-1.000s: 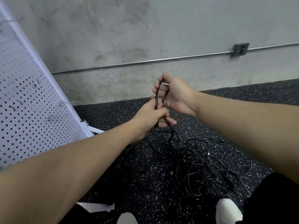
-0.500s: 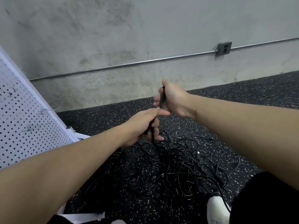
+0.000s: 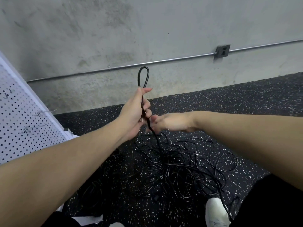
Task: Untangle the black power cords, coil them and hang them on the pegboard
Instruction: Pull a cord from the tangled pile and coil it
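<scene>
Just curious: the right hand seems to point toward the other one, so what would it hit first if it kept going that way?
Probably the black cord at its fingertips, then the left hand gripping it; depth is unclear.

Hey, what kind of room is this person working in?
Probably a workshop, garage or gym-style utility room: a bare concrete wall with surface-mounted metal conduit and an outlet box, speckled black rubber flooring, and a white pegboard with hooks.
</scene>
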